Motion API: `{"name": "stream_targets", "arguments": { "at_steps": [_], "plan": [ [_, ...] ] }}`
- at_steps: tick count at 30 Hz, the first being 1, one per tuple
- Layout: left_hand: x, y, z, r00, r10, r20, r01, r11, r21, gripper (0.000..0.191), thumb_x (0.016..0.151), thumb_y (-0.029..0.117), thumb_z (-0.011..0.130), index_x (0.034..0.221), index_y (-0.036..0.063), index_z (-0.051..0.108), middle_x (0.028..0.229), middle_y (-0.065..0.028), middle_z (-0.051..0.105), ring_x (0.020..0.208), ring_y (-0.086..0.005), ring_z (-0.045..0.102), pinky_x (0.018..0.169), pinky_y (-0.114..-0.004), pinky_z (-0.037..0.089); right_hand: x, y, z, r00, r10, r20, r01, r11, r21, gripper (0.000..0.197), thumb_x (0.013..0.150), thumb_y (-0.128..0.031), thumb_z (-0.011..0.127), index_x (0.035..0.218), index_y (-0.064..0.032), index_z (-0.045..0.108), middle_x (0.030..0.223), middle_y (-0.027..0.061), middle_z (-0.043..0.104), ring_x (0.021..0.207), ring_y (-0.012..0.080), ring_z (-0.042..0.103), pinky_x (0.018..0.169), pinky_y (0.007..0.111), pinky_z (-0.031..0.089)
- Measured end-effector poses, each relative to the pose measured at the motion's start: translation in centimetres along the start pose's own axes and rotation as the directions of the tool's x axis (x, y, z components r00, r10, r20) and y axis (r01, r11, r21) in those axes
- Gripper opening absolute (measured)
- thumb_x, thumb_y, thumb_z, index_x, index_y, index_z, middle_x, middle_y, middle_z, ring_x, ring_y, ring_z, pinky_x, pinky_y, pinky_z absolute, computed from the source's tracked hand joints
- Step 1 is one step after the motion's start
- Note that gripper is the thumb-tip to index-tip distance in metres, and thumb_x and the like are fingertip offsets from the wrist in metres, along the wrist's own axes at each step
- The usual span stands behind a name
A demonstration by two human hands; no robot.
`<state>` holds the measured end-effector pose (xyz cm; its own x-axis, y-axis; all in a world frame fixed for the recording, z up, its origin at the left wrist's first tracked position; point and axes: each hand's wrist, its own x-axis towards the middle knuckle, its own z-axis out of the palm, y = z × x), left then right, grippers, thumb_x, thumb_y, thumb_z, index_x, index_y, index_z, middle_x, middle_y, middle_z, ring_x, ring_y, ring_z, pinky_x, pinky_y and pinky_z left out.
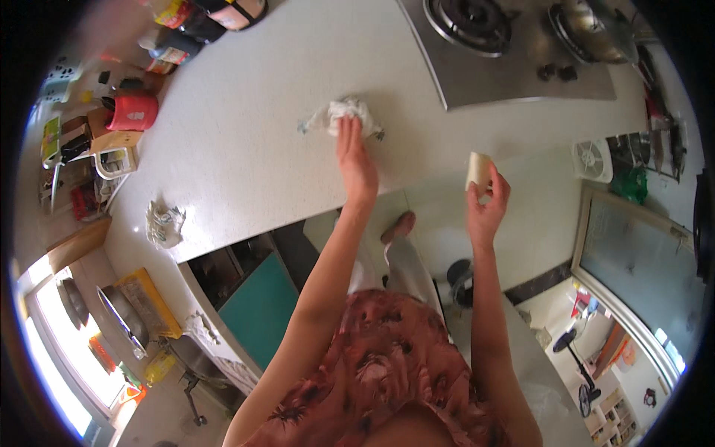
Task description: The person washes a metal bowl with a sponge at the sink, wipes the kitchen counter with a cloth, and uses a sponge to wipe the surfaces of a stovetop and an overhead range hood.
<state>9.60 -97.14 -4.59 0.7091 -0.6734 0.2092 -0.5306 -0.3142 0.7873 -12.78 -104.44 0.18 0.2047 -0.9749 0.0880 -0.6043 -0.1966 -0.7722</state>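
My left hand (356,162) lies on a crumpled white cloth (330,118), its fingers together and pressing it to the pale countertop (251,139). In my right hand (489,208) is a short cream-coloured cylinder (477,171), pinched between thumb and fingers past the counter's front edge. What the cylinder is made of cannot be told. A second crumpled cloth (164,224), white with bluish marks, sits at the counter's left front corner, apart from both hands.
A steel gas hob (480,84) with a pan (595,36) occupies the far right. Sauce bottles (173,47), a red container (133,112) and boxes line the back left. Below the counter is a teal cabinet panel (262,310). A sink tap (192,396) stands lower left.
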Motion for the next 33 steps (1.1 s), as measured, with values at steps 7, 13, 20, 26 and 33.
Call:
{"name": "stream_targets", "arguments": {
  "at_steps": [7, 13, 20, 26, 33],
  "plan": [
    [7.5, -10.4, -7.1, 0.986, -0.004, -0.168, 0.057, 0.948, 0.312, 0.041, 0.083, -0.003, 0.048, 0.124, 0.0005, 0.049, 0.136, -0.0209, 0.040, 0.129, -0.0386, 0.032, 0.105, -0.046, 0.028, 6.4, 4.2, 3.1, 0.969, -0.198, -0.146, 0.119, 0.897, -0.426, 0.061, 0.072, -0.001, 0.064, 0.129, -0.0107, 0.046, 0.115, 0.0133, 0.048, 0.103, 0.0311, 0.046, 0.087, 0.041, 0.043],
    [8.0, -4.8, -0.1, 0.957, 0.266, 0.115, -0.280, 0.951, 0.132, 0.041, 0.082, -0.006, 0.046, 0.121, 0.0047, 0.052, 0.132, -0.0144, 0.046, 0.126, -0.0329, 0.039, 0.102, -0.045, 0.033, 2.4, -3.8, 8.8, 0.939, -0.232, 0.255, 0.288, 0.935, -0.209, 0.060, 0.068, 0.007, 0.061, 0.125, -0.0102, 0.053, 0.114, 0.0126, 0.048, 0.099, 0.0282, 0.050, 0.081, 0.036, 0.047],
    [23.5, -3.3, 4.1, 0.970, 0.236, 0.061, -0.232, 0.971, -0.063, 0.032, 0.083, -0.004, 0.048, 0.113, 0.0024, 0.059, 0.122, -0.0172, 0.054, 0.116, -0.0332, 0.048, 0.101, -0.041, 0.036, 4.9, -6.2, 6.1, 0.994, -0.020, 0.103, 0.038, 0.984, -0.175, 0.050, 0.074, 0.005, 0.057, 0.122, -0.0092, 0.055, 0.114, 0.0104, 0.048, 0.100, 0.0243, 0.051, 0.079, 0.033, 0.048],
    [34.1, -4.7, 11.1, 0.916, 0.397, 0.046, -0.399, 0.916, 0.039, 0.028, 0.086, 0.010, 0.053, 0.112, 0.0008, 0.059, 0.121, -0.0177, 0.054, 0.117, -0.0330, 0.049, 0.097, -0.038, 0.040, 4.9, -5.6, 6.3, 0.997, 0.059, 0.041, -0.050, 0.981, -0.187, 0.050, 0.070, 0.001, 0.061, 0.119, -0.0034, 0.053, 0.111, 0.0173, 0.051, 0.103, 0.0335, 0.049, 0.089, 0.040, 0.041],
    [18.7, -0.6, 10.0, 0.812, 0.468, 0.348, -0.416, 0.883, -0.216, 0.040, 0.074, -0.003, 0.058, 0.113, 0.0068, 0.061, 0.124, -0.0103, 0.055, 0.120, -0.0259, 0.048, 0.102, -0.036, 0.037, 4.5, -2.5, 5.0, 0.972, 0.198, -0.129, -0.223, 0.950, -0.218, 0.043, 0.081, -0.007, 0.057, 0.124, -0.0080, 0.054, 0.115, 0.0111, 0.050, 0.095, 0.0211, 0.052, 0.080, 0.031, 0.044]
  ]
}}
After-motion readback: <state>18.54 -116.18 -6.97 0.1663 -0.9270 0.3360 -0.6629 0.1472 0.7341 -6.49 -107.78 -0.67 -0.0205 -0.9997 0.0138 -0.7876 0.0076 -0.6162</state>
